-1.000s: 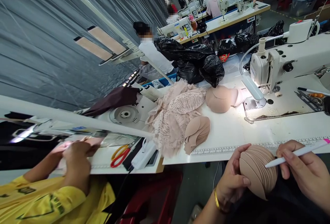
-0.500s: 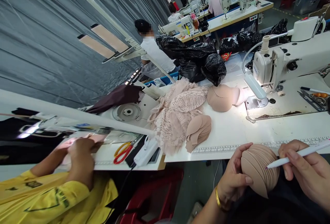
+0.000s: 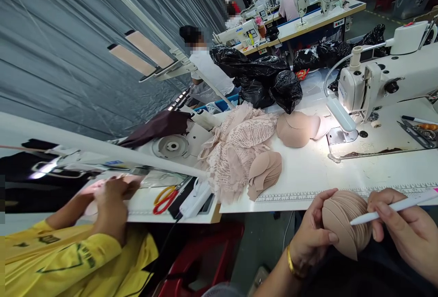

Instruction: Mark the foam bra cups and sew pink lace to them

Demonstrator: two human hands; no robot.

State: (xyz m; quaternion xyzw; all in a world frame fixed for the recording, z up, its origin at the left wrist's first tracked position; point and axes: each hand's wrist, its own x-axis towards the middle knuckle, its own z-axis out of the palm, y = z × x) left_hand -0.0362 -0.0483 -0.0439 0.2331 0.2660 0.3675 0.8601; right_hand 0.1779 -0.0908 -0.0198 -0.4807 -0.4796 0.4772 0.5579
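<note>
Left hand (image 3: 310, 237): gripping fanned beige pieces (image 3: 345, 226) | Right hand (image 3: 404, 224): gripping white pen (image 3: 412, 200), tip at the pieces | Desk (image 3: 308, 171): lace fabric (image 3: 236, 151) beside second beige stack (image 3: 268, 171)

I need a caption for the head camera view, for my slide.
Left hand holds fanned beige pieces; right hand holds a white pen, its tip over them, near a sewing machine.

left hand (image 3: 317, 233): bare | left forearm (image 3: 272, 279): uncovered; at its wrist a bangle (image 3: 291, 263), gold-coloured, smooth, shiny | right hand (image 3: 402, 221): bare | clothing (image 3: 352, 276): near-black, cut and folds lost in shadow
</note>
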